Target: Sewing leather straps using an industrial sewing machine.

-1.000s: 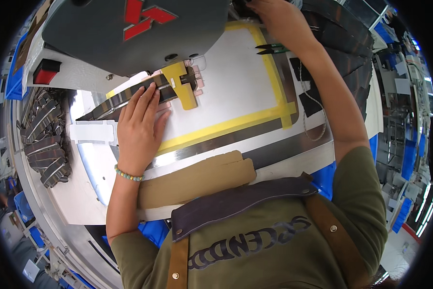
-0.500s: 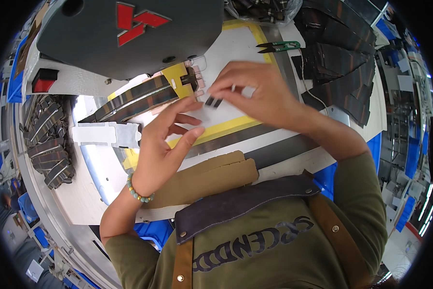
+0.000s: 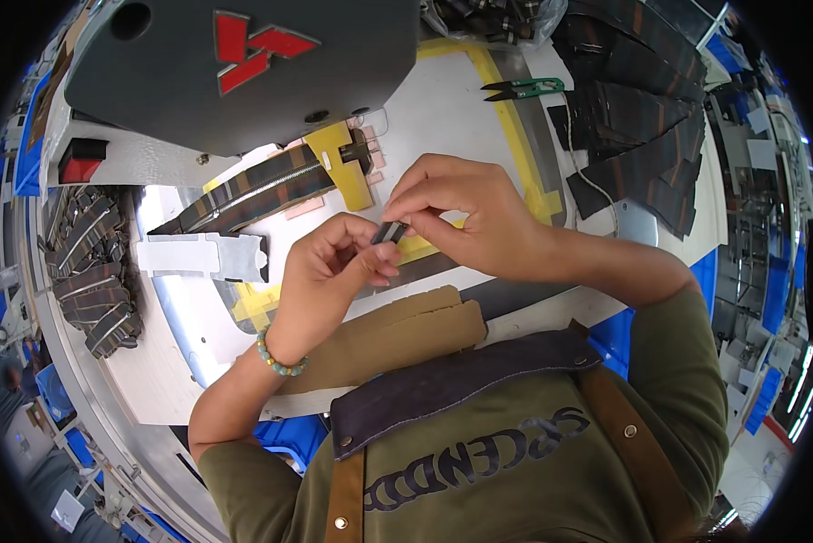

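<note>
Now sharing a small dark tab [image 3: 389, 233] between right hand [image 3: 470, 215] and left hand [image 3: 328, 274], at the near right of the yellow plate [image 3: 357, 192].
Narrowing the left pinch onto it too, closing both to its thickness; leaving the striped strip [image 3: 266, 201] untouched, left of the plate.

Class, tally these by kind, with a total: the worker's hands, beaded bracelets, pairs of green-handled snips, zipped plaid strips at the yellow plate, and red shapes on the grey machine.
Hands (left hand, right hand): 2
Bracelets: 1
Snips: 1
Zipped strips: 1
Red shapes: 3
Total: 8
</note>
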`<state>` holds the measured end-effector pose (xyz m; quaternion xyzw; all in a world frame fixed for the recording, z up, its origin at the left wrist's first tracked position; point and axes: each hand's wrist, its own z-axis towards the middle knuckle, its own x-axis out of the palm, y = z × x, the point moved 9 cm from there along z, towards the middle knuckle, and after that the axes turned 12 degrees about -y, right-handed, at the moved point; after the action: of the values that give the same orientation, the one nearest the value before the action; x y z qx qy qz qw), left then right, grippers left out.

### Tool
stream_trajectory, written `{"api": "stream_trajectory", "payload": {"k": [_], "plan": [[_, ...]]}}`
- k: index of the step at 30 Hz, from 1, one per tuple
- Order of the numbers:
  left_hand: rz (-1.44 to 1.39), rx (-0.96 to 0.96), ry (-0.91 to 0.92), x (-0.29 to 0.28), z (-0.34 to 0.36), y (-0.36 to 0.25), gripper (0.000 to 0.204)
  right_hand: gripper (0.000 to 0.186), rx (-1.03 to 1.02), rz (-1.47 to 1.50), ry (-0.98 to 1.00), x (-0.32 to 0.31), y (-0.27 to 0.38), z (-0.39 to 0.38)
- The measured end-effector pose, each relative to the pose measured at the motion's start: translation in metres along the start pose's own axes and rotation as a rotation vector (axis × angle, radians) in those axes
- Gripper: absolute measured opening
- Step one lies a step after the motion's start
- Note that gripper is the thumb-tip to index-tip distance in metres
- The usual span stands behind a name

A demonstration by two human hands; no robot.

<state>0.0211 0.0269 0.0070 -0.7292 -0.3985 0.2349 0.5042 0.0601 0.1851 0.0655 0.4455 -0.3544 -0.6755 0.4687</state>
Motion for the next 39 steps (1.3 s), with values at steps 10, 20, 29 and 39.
{"api": "stream_trajectory", "payload": {"k": [10, 20, 29, 39], "plan": [[-0.117, -0.165, 0.069, -0.014, 0.005, 0.01, 0.024, 0.033, -0.758, -0.409, 0.206, 0.014, 0.015, -0.014], [1.215, 1.158, -0.289, -0.023, 0.004, -0.065, 0.049, 0.015, -0.822, -0.763, 0.021, 0.028, -0.021, 0.045], [1.283, 1.024, -0.124, -0.016, 0.017, -0.05, 0.071, 0.015, -0.841, -0.766, 0.078, 0.033, -0.023, 0.039], [1.447, 1.072, -0.078, -0.011, 0.02, -0.054, 0.07, 0.013, -0.635, -0.798, 0.171, 0.019, -0.025, 0.04]]}}
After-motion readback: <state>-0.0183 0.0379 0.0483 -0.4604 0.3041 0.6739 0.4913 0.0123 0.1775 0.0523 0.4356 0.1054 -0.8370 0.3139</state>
